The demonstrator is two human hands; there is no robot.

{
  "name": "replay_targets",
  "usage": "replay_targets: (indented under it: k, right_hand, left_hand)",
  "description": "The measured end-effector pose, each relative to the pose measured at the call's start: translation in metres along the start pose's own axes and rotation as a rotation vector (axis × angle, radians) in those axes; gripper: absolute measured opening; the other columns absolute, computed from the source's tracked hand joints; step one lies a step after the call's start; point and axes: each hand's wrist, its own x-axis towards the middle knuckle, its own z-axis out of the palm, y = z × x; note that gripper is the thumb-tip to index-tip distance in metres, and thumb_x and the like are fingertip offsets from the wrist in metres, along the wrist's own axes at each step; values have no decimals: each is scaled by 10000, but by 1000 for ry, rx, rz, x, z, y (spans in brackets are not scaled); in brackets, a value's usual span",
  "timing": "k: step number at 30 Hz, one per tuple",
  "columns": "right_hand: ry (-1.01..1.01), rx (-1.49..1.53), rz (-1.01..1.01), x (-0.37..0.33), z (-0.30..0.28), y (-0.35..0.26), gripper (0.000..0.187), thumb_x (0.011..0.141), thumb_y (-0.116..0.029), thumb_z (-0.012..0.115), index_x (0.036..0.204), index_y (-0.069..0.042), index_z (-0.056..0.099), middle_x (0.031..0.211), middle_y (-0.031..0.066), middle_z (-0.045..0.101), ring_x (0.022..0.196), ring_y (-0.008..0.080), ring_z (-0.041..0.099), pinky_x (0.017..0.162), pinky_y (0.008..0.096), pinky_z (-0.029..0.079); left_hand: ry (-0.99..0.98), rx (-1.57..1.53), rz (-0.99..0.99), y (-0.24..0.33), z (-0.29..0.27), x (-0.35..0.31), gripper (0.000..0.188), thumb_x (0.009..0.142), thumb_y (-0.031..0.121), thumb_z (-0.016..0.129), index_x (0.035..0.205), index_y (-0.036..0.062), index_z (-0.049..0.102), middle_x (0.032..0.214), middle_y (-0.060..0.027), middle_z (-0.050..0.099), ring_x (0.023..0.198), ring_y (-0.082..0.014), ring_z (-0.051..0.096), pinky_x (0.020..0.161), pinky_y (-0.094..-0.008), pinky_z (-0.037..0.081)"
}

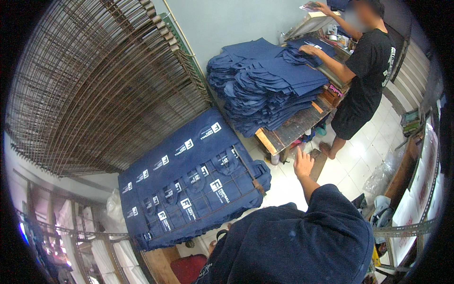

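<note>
My right hand [304,163] is raised over the floor beside the wooden work table [295,130]. Its fingers are stretched out and apart, and it holds nothing. Only a sliver of my left hand [212,246] shows at the edge of my dark shirt, close to a dark band; its fingers are hidden. To the left lie navy fabric pieces [198,163] with white prints, spread on a wire drying rack [241,182]. Nearest my left hand is the lower edge of that fabric. A large pile of navy fabric [265,80] covers the table.
Raised wire racks [109,85] are stacked at upper left. At the far end of the table, a co-worker [366,71] in black touches the fabric beside a tilted printing frame [312,23]. A red seat [188,269] is below the rack. Metal shelving [411,229] lines the right.
</note>
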Motion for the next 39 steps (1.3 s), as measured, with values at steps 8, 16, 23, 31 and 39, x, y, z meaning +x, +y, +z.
replay_targets:
  k: [8, 16, 23, 31, 39]
  right_hand:
    - [687, 852, 187, 160, -69, -51, 227, 824, -203, 621, 967, -28, 609, 829, 61, 594, 720, 149, 544, 638, 274, 434]
    - [151, 2164, 587, 303, -112, -42, 911, 799, -576, 517, 1393, -59, 60, 1311, 289, 334, 1170, 383, 424, 946, 494, 380]
    - [-519, 2250, 808, 347, -86, -106, 930, 748, -477, 628, 1385, -107, 61, 1364, 294, 156, 1222, 442, 294, 962, 548, 342]
    - [26, 556, 343, 333, -112, -168, 571, 683, -253, 627, 1220, -122, 485, 1251, 185, 386, 1197, 372, 363, 916, 496, 374]
    - [-218, 134, 6, 337, -107, -159, 448, 701, -256, 568, 1140, -173, 588, 1255, 109, 481, 1221, 317, 367, 961, 473, 339]
  left_hand:
    - [23, -3, 19, 1, -6, 4, 496, 771, 277, 640, 1160, -2, 512, 838, -123, 648, 751, -188, 606, 668, -291, 460]
    - [88, 82, 5, -7, -11, -2, 537, 758, 329, 654, 1171, 13, 521, 872, -143, 659, 802, -205, 621, 710, -301, 471]
    - [117, 107, -194, -21, -21, -46, 641, 729, 463, 673, 1191, 47, 517, 923, -176, 652, 892, -238, 622, 773, -333, 477]
    - [180, -130, -158, -5, -11, -71, 611, 737, 416, 666, 1200, 48, 510, 928, -172, 654, 898, -243, 624, 786, -327, 474]
    - [211, -87, 58, -10, 5, -102, 458, 760, 261, 616, 1181, 98, 540, 966, -175, 640, 922, -246, 616, 771, -330, 476]
